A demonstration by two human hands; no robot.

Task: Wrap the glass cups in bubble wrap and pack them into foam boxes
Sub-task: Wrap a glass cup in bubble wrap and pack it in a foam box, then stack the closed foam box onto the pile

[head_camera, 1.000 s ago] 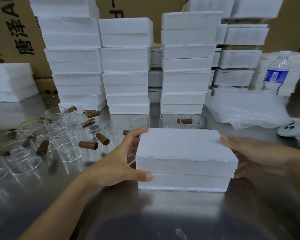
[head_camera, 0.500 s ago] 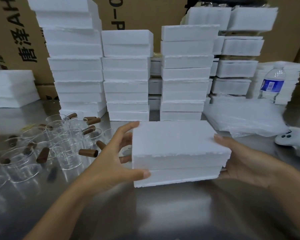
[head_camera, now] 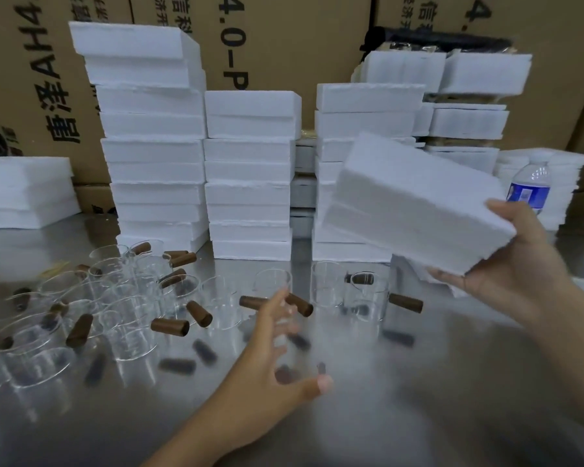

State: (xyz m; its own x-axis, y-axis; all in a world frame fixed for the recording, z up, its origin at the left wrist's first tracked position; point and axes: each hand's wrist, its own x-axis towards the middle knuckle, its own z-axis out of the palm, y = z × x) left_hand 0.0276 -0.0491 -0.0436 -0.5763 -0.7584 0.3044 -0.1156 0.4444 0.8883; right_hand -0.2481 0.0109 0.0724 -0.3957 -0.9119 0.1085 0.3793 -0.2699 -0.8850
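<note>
Here, far on the left, a low pile of flat white foam sheets (head_camera: 24, 190) sits on the shiny metal table (head_camera: 418, 399). Next to it, many clear round glass cups (head_camera: 129, 335) with stubby brown handles (head_camera: 170, 326) stand close together on the table, some of them touching. Behind them, tall stacks of white foam boxes (head_camera: 152, 153) stand in rows in front of big brown cardboard cartons (head_camera: 284, 45). In the middle, the left hand (head_camera: 270, 375) is over the table, just beside the nearest cups. Its fingers are spread wide and there is nothing in it; it looks blurry. To the right, one white blocky foam box (head_camera: 415, 203) is up in the air, off the table, and tilted, with its left end higher. The right hand (head_camera: 516, 267) grips its right end, thumb on top and fingers under it. Behind that hand stands a clear plastic water bottle with a blue label (head_camera: 530, 187)
</note>
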